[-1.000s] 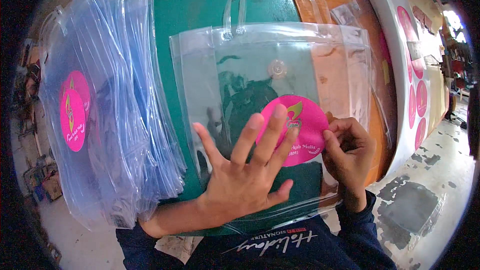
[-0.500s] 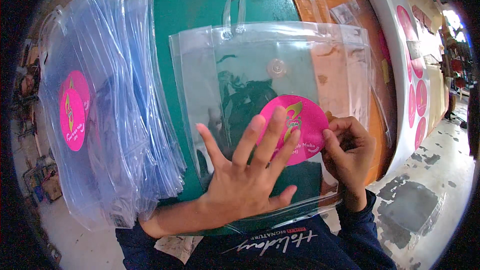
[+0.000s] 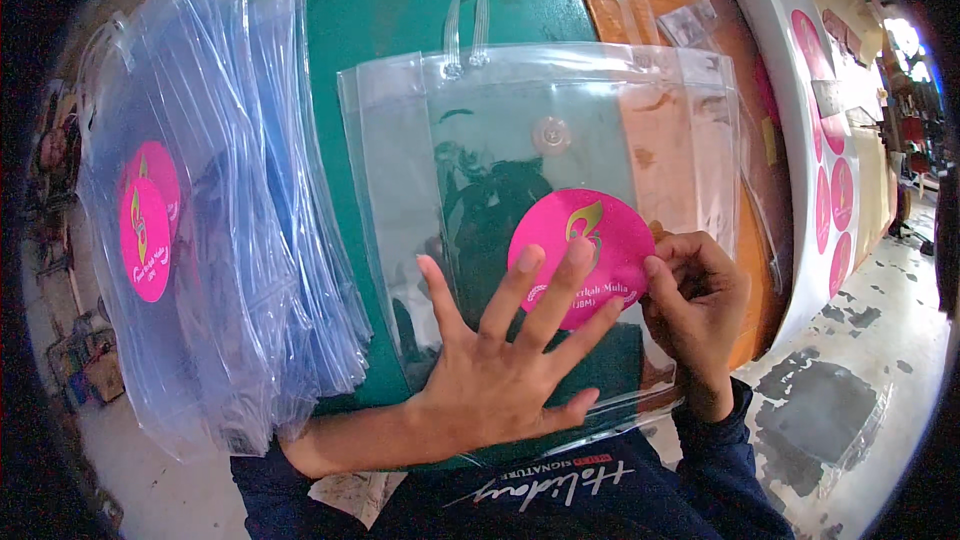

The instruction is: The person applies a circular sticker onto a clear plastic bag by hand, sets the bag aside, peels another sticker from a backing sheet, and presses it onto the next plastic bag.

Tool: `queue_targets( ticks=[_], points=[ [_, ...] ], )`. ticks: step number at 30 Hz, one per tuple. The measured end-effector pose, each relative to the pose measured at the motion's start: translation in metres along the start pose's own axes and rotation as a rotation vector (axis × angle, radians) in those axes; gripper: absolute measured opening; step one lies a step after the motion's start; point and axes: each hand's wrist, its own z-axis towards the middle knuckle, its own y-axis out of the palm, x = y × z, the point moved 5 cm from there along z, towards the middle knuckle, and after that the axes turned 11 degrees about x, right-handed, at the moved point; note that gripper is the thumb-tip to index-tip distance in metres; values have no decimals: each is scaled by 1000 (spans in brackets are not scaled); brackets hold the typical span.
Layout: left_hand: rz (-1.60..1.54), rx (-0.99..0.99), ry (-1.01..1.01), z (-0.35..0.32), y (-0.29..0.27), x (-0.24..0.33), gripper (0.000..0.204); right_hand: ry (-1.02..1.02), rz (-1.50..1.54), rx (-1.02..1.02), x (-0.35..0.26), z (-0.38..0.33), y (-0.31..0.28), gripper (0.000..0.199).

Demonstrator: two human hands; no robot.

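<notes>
The sticker (image 3: 543, 230) lies on the bag (image 3: 390, 180), right of frame centre — near-round, so its long axis is hard to tell, its printed leaf (image 3: 583, 218) leaning to the upper right. The right hand (image 3: 697, 302) pinches its right edge; the left hand (image 3: 500, 380) spreads 5 fingers over its lower part — contact unclear. The bag's handle (image 3: 481, 25) points to the top of the frame

Head view: left fisheye of a side-by-side pair, worn on the person's head. Faces down, picture upright, past the dark shirt (image 3: 650, 495) onto the green tabletop (image 3: 390, 0). Close range on left hand (image 3: 490, 375) and right hand (image 3: 697, 300); periphery bowed.
</notes>
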Motion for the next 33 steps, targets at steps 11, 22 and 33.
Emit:
queue_targets(
  ticks=[11, 22, 33],
  points=[
    [193, -46, 34, 7, 4, -7, 64, -12, 24, 16, -1, 0, 1, 6],
    [192, -51, 142, 3, 6, 0, 60, -14, 56, -15, 0, 0, 1, 6],
    [141, -95, 223, 0, 11, 4, 58, -68, 15, -13, -4, 1, 0, 6]
  ],
)
